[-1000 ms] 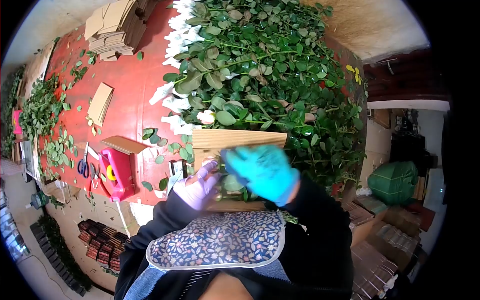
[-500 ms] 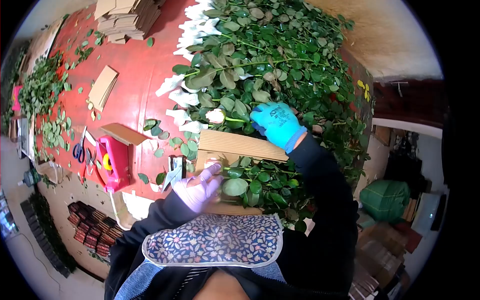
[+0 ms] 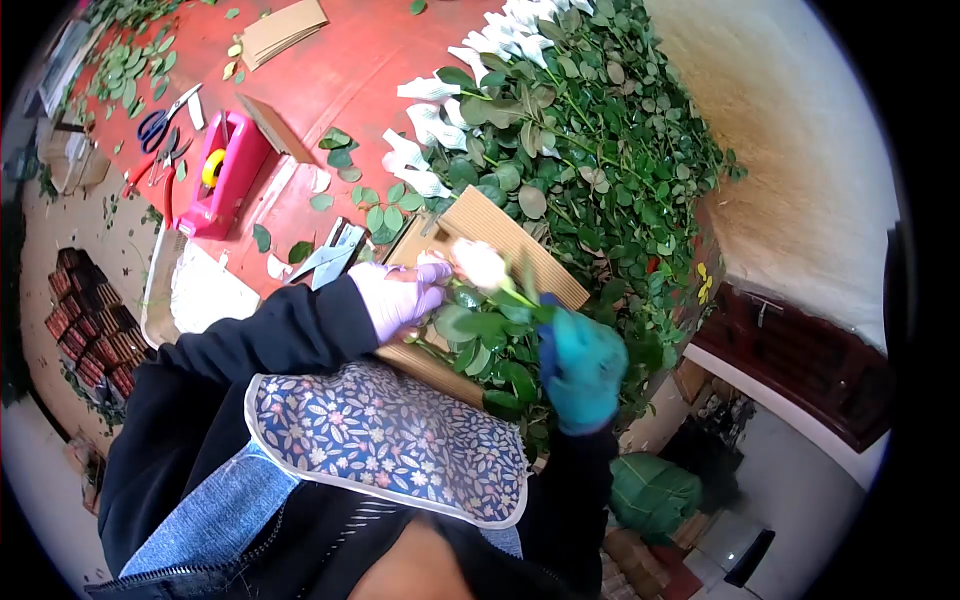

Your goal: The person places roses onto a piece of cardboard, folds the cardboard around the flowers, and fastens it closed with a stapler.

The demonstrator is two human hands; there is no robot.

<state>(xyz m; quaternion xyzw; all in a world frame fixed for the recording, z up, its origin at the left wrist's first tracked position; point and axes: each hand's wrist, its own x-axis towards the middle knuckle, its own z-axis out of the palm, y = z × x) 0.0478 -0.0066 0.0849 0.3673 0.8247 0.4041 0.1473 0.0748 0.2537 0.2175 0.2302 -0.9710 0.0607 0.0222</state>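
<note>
My right hand, in a blue-green glove and slightly blurred, is closed around the stem of a pale pink rose. Its bloom points left, over a corrugated cardboard sheet folded open in front of me. Leafy rose stems lie between the cardboard's two sides. At their left end is my left hand in a purple glove, fingers bent and closed by the bloom end; what they grip is hidden. Just left of that hand a stapler lies on the red table.
Many leafy roses with white-netted heads are piled at the back right. A pink tape dispenser, scissors, red-handled pruners and cardboard pieces lie to the left, among loose leaves.
My right hand has drawn the rose from the pile toward me, over the cardboard. My left hand stays by the cardboard's left end. The whole view has turned and shifted.
</note>
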